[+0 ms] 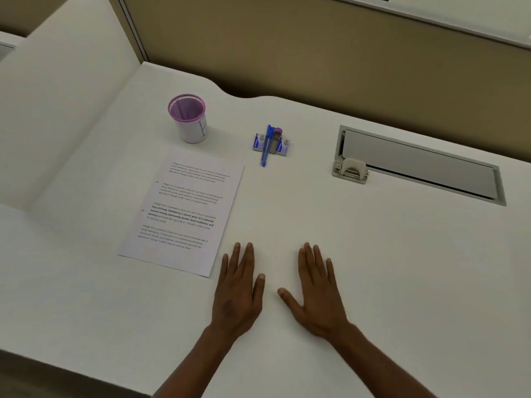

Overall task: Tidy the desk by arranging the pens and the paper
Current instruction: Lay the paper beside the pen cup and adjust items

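A printed sheet of paper (184, 209) lies flat on the white desk (373, 268), left of centre and slightly skewed. Behind it stands a purple mesh pen cup (188, 117), upright, with nothing visible inside. A blue pen (266, 146) and a short grey marker with a purple cap (275, 140) lie side by side across a small blue-and-white box (271, 145) at the middle back. My left hand (238, 288) and my right hand (316, 288) both rest flat on the desk near the front, palms down, fingers straight, holding nothing. The left hand sits just right of the paper's near corner.
A grey cable hatch with a flap lid (419, 165) is set into the desk at the right back. A small beige hole punch (350, 169) sits at its left end. A tan partition wall (287, 47) runs behind the desk, and a white side panel (57, 110) stands on the left.
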Tool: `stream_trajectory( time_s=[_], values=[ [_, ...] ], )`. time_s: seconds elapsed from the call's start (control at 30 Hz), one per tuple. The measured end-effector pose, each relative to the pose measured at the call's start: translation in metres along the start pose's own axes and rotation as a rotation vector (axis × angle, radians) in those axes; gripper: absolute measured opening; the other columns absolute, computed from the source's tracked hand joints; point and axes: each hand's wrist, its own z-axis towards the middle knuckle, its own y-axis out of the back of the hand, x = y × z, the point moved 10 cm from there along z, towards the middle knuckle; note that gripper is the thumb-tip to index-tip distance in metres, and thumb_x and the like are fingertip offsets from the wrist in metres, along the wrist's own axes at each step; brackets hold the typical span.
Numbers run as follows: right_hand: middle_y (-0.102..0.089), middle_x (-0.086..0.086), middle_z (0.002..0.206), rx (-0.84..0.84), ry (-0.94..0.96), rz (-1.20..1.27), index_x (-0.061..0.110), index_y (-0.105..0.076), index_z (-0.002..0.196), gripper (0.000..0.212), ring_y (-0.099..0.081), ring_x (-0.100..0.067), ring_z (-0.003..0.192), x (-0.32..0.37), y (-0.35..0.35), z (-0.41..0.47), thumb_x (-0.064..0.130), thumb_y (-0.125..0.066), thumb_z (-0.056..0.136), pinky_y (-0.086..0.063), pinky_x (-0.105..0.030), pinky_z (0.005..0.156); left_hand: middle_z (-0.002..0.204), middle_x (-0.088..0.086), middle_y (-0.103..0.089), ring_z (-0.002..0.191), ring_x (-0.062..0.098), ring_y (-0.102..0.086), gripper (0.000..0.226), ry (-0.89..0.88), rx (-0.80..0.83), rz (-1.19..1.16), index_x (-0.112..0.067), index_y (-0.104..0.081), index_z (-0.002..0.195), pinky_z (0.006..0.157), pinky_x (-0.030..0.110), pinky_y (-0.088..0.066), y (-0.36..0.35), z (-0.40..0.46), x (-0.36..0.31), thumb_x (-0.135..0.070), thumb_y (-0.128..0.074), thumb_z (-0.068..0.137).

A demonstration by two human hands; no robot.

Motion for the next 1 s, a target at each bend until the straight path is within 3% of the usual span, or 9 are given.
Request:
stream_trajectory(
  time_s=[0.2,0.5,0.6,0.67,0.77,0.87,1.0],
  values=[
    [0.007,-0.008,0.166,0.031,-0.093,-0.07,0.009,0.003,0.156,0.088,0.006,-0.022,0.153,0.018,-0.013,0.002,0.067,-0.026,0.097,-0.002,-0.052,0.12,0.164,-0.002,-0.002,0.152,0.02,0.001,0.064,-0.063,0.079,0.104,-0.014,-0.001,0.155,0.122,0.046,-0.011,-0.019,-0.001,-0.01,-0.032,-0.028,0.101],
    [0.007,0.004,0.166,0.117,0.208,-0.031,0.019,0.001,0.157,0.085,0.007,-0.016,0.152,0.015,-0.006,0.028,0.068,-0.031,0.095,-0.008,-0.052,0.121,0.163,-0.008,-0.012,0.151,0.014,0.0,0.063,-0.202,0.138,0.031,-0.019,-0.008,0.156,0.121,0.046,-0.017,-0.016,0.013,-0.025,-0.018,-0.032,0.097],
    [0.005,0.006,0.166,0.08,0.165,0.066,0.023,0.0,0.157,0.088,0.006,-0.015,0.153,0.004,0.004,0.036,0.069,-0.038,0.092,-0.011,-0.045,0.123,0.163,-0.012,-0.007,0.151,0.012,-0.001,0.058,-0.142,0.094,-0.085,-0.024,-0.008,0.156,0.123,0.04,-0.011,-0.006,0.017,-0.019,-0.024,-0.031,0.103],
    [0.007,0.004,0.166,0.081,0.172,0.017,0.024,-0.002,0.157,0.087,0.009,-0.018,0.152,0.008,0.004,0.041,0.07,-0.035,0.092,-0.008,-0.047,0.122,0.164,-0.005,-0.001,0.151,0.018,0.004,0.058,-0.128,0.069,0.04,-0.022,-0.008,0.156,0.124,0.039,-0.004,-0.005,0.017,-0.018,-0.034,-0.029,0.103],
    [0.005,0.003,0.166,0.084,0.219,-0.04,0.025,-0.01,0.157,0.08,0.008,-0.018,0.152,0.018,0.0,0.04,0.068,-0.032,0.094,-0.008,-0.053,0.121,0.164,0.001,0.0,0.151,0.023,0.007,0.057,-0.153,0.093,0.155,-0.019,-0.014,0.155,0.123,0.046,-0.009,-0.012,0.014,-0.021,-0.037,-0.027,0.103],
    [-0.005,0.004,0.166,0.038,0.231,0.041,0.029,-0.022,0.155,0.072,0.002,-0.016,0.153,0.017,0.005,0.036,0.064,-0.039,0.095,-0.007,-0.051,0.122,0.164,-0.001,-0.004,0.151,0.019,0.006,0.054,-0.174,0.109,0.104,-0.021,-0.018,0.155,0.123,0.046,-0.011,-0.014,0.014,-0.021,-0.036,-0.027,0.104],
    [-0.041,0.004,0.153,-0.145,0.088,0.302,0.029,-0.056,0.137,0.053,-0.03,-0.012,0.145,0.002,0.027,0.042,0.049,-0.062,0.088,-0.025,-0.042,0.118,0.16,0.0,-0.024,0.15,0.013,-0.012,0.049,-0.066,0.003,-0.119,-0.017,-0.032,0.15,0.122,0.042,-0.02,0.0,0.016,-0.011,-0.026,-0.041,0.103]
  ],
)
